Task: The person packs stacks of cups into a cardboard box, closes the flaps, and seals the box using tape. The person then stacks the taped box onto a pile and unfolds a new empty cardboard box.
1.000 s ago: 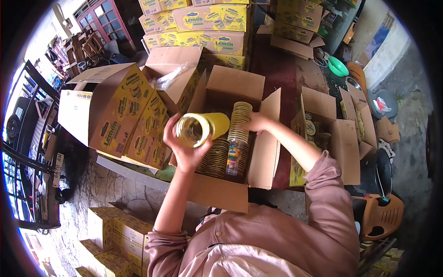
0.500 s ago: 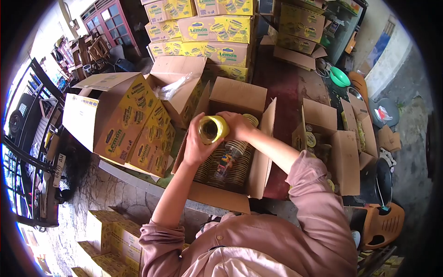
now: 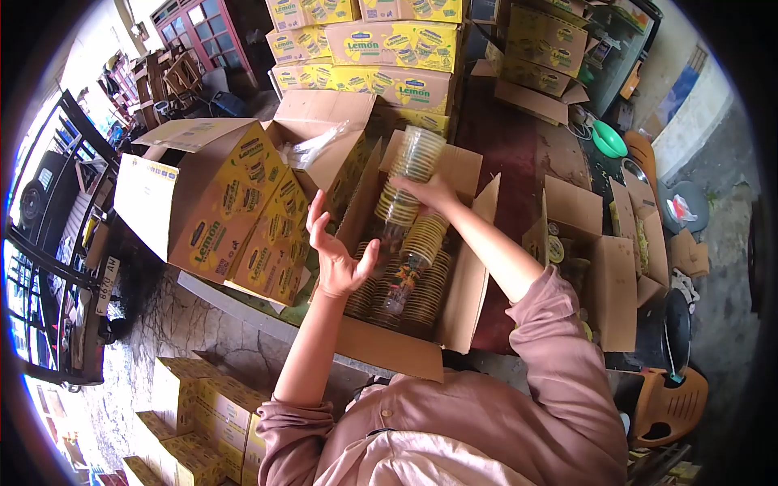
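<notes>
My right hand (image 3: 429, 193) is closed round a tilted stack of clear plastic cups (image 3: 417, 158) over an open cardboard box (image 3: 389, 347). My left hand (image 3: 339, 263) is raised at the box's left side, fingers spread, holding nothing. Inside the box, several rows of nested cups (image 3: 421, 300) lie packed. Another stack with yellowish rims (image 3: 425, 239) rests on top of them, below my right hand, with a colourful printed part towards its lower end.
Lemon-printed cartons (image 3: 235, 211) stand at the left, beside an open box with plastic wrap (image 3: 320, 150). More cartons (image 3: 393, 44) are stacked behind. Open boxes (image 3: 612, 275) and a green bowl (image 3: 608, 139) are on the right. An orange chair (image 3: 668, 405) stands lower right.
The yellow stack that was in my left hand is no longer there. My left hand has opened. My right hand now holds a clear cup stack, raised and tilted over the box.
</notes>
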{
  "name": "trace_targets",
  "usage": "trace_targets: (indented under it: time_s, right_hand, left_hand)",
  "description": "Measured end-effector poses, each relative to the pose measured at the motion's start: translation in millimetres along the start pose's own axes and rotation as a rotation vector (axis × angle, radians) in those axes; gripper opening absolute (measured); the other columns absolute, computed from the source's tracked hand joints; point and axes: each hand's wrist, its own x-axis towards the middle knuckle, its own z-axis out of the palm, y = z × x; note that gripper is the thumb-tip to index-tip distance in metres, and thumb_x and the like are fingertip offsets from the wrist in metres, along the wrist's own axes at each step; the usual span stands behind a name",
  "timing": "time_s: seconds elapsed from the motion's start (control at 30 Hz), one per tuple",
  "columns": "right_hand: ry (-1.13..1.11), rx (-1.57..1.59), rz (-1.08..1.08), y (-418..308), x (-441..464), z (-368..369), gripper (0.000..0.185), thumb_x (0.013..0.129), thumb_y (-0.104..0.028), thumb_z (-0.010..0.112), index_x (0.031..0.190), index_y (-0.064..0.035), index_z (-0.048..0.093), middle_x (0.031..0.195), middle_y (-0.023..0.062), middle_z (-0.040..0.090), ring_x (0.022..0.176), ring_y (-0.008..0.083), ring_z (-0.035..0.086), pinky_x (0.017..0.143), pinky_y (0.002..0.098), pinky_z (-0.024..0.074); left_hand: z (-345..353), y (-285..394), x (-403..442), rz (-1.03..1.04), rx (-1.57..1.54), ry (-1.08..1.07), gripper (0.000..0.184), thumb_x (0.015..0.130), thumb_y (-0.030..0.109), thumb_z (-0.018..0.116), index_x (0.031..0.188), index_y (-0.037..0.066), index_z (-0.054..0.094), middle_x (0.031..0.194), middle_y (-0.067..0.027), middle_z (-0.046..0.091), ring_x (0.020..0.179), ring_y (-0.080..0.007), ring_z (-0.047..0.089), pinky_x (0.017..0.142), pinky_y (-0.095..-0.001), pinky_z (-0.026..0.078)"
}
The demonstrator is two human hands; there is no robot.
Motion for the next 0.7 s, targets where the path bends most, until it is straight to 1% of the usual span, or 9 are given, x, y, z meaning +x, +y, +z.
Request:
trace_targets:
  time_s: [0.1,0.13,0.23,0.27,0.33,0.4,0.43,0.6,0.7]
  right_hand:
    - [-0.061,-0.097,0.242,21,6,18,0.060,0.065,-0.049,0.071,0.107,-0.0086,0.058,0.082,0.0050,0.065,0.067,0.0203,0.064,0.059,0.0337,0.0552]
    - [-0.147,-0.116,0.292,26,2,21,0.074,0.066,-0.055,0.068,0.108,0.0039,0.054,0.082,0.0121,0.064,0.060,0.0214,0.064,0.054,0.0338,0.0557]
    - [-0.154,-0.399,0.269,6,-10,14,0.077,0.063,-0.061,0.066,0.087,0.0125,0.059,0.071,0.0196,0.063,0.056,0.0240,0.064,0.055,0.0365,0.0559]
    - [-0.166,-0.490,0.196,-3,-13,6,0.085,0.064,-0.066,0.061,0.083,0.0168,0.057,0.065,0.0249,0.060,0.047,0.0252,0.062,0.052,0.0339,0.0554]
    - [0.086,-1.002,-0.276,-9,-29,-15,0.081,0.068,-0.064,0.059,0.102,0.0102,0.054,0.089,0.0234,0.062,0.079,0.0288,0.064,0.070,0.0367,0.0525]
    - [0.135,-1.025,-0.144,-43,-79,-41,0.072,0.072,-0.054,0.061,0.117,0.0005,0.047,0.096,0.0187,0.061,0.090,0.0290,0.060,0.078,0.0408,0.0490]
    - [0.390,-1.114,-0.386,-8,-84,-55,0.064,0.073,-0.051,0.061,0.112,-0.0014,0.049,0.093,0.0166,0.060,0.087,0.0295,0.060,0.075,0.0410,0.0490]
    - [0.582,-0.444,-0.154,50,-152,-78,0.036,0.088,-0.034,0.049,0.081,0.0003,0.053,0.060,0.0137,0.056,0.058,0.0263,0.059,0.054,0.0367,0.0447]
    - [0.397,-0.271,-0.484,104,-161,-55,0.026,0.085,-0.007,0.051,0.110,0.0016,0.051,0.101,0.0202,0.056,0.094,0.0306,0.056,0.083,0.0344,0.0427]
  left_hand:
    - [-9,7,-5,-0.036,0.169,-0.045,0.068,0.071,0.018,0.065,0.122,0.008,0.022,0.131,-0.0238,0.028,0.120,-0.0368,0.030,0.100,-0.0496,0.020]
    - [-15,12,-4,-0.052,0.291,-0.095,0.066,0.071,0.018,0.065,0.121,0.007,0.024,0.129,-0.0227,0.031,0.118,-0.0364,0.032,0.099,-0.0503,0.021]
    - [-26,31,6,-0.297,0.608,-0.269,0.061,0.070,0.019,0.067,0.118,0.003,0.033,0.121,-0.0178,0.041,0.112,-0.0344,0.040,0.096,-0.0480,0.027]
    - [-29,32,4,-0.454,0.645,-0.343,0.061,0.069,0.020,0.067,0.118,0.003,0.034,0.120,-0.0174,0.042,0.111,-0.0345,0.040,0.095,-0.0468,0.029]
    - [-36,32,2,-0.711,0.601,-0.508,0.062,0.071,0.023,0.067,0.120,0.002,0.034,0.116,-0.0177,0.044,0.111,-0.0334,0.042,0.092,-0.0416,0.035]
    - [-43,15,-6,-0.777,0.302,-0.608,0.063,0.073,0.026,0.066,0.120,0.000,0.033,0.115,-0.0191,0.043,0.112,-0.0338,0.042,0.092,-0.0411,0.037]
    - [-44,9,-8,-0.802,0.152,-0.654,0.063,0.074,0.027,0.065,0.120,0.000,0.033,0.115,-0.0198,0.043,0.112,-0.0340,0.041,0.092,-0.0408,0.037]
    - [-41,14,18,-0.768,-0.003,-1.042,0.060,0.079,0.035,0.062,0.121,0.000,0.037,0.118,-0.0171,0.043,0.108,-0.0283,0.045,0.092,-0.0361,0.038]
    - [-19,-10,-11,-0.740,-0.182,-1.302,0.057,0.084,0.038,0.057,0.123,0.001,0.040,0.121,-0.0161,0.042,0.103,-0.0252,0.049,0.090,-0.0337,0.039]
